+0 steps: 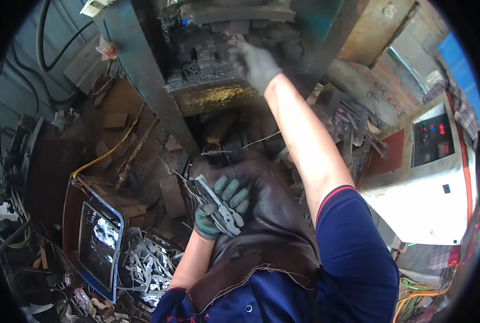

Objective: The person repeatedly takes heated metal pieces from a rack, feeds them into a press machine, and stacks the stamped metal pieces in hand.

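Note:
My left hand point(207, 218), in a grey-green work glove, is closed around a small stack of flat grey metal pieces point(218, 207) with notched edges, held above my lap. My right arm stretches forward into the opening of a large machine that looks like a press point(197, 70). The gloved right hand point(257, 65) is smeared by motion just under the upper block point(234, 27) of the press. Whether its fingers hold anything does not show clearly. Below it, yellowish flakes point(221, 95) lie along the front ledge.
A heap of loose metal pieces point(148, 264) lies at the lower left beside a blue-rimmed frame point(116, 253). More metal parts point(353, 121) are piled right of the press. A white control cabinet point(428, 199) with a lit panel stands at the right. A brown apron point(267, 199) covers my lap.

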Demonstrator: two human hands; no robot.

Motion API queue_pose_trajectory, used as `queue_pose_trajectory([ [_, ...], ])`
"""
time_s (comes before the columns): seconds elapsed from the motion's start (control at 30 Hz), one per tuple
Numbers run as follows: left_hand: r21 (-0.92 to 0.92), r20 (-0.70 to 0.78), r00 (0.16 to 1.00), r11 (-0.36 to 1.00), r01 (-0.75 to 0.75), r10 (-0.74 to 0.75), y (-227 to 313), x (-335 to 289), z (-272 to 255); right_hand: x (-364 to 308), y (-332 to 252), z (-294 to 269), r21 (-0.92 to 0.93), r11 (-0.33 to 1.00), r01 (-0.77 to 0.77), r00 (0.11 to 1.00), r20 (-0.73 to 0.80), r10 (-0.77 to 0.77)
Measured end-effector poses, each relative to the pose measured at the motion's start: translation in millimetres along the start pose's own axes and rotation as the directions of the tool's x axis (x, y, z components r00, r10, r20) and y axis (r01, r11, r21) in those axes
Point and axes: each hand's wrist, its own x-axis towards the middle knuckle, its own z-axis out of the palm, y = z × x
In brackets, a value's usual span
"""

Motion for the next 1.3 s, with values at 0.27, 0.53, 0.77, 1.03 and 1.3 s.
queue_pose_trajectory([
  [0.27,-0.171,0.152,0.988,0.985,-0.013,0.039,9,-9,-13,-139,36,-5,-0.093,0.989,0.115,0.980,0.172,-0.097],
  [0.53,-0.122,0.199,0.976,0.991,-0.062,0.086,0,-8,-19,-183,64,47,0.009,0.992,0.128,0.818,0.565,-0.111],
  [0.77,-0.031,0.161,0.985,0.998,-0.053,0.057,7,-16,-26,-161,138,-168,0.650,0.751,0.114,0.915,-0.363,0.176],
  [1.03,-0.088,0.134,0.991,0.996,0.008,0.004,-1,-2,-21,-125,145,-290,0.579,0.785,0.221,0.824,-0.541,0.167],
  [1.3,0.031,0.033,0.999,0.999,-0.020,0.019,-3,-3,-14,-208,87,-188,-0.292,0.928,0.229,0.843,-0.417,-0.339],
])
